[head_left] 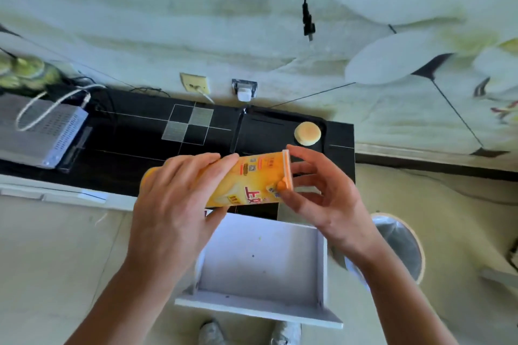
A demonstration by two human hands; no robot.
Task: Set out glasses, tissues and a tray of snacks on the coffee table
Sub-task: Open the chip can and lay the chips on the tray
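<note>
Item one: an orange-yellow glossy snack packet (249, 179) with red print, held level at the centre of the frame above the open white drawer (260, 269). My left hand (173, 202) is wrapped around its left half, fingers curled over the top edge and clamped on it. My right hand (322, 193) is at the packet's right end, thumb and forefinger pinching the sealed edge, the other fingers spread apart and loose. Item two: a black rectangular tray (269, 131), lying on the black glossy cabinet top (134, 143) just above the packet in the frame. Item three: one round pale-yellow cake (307, 134), resting in the tray's upper right corner. Item four: a grey perforated metal box (36, 134) with a white cable, at the left edge. Item five: a round bin (400, 244) with a clear liner, lower right, beside the drawer. Item six: my two pale shoes (213, 332), bottom centre, on the floor below the drawer front.
</note>
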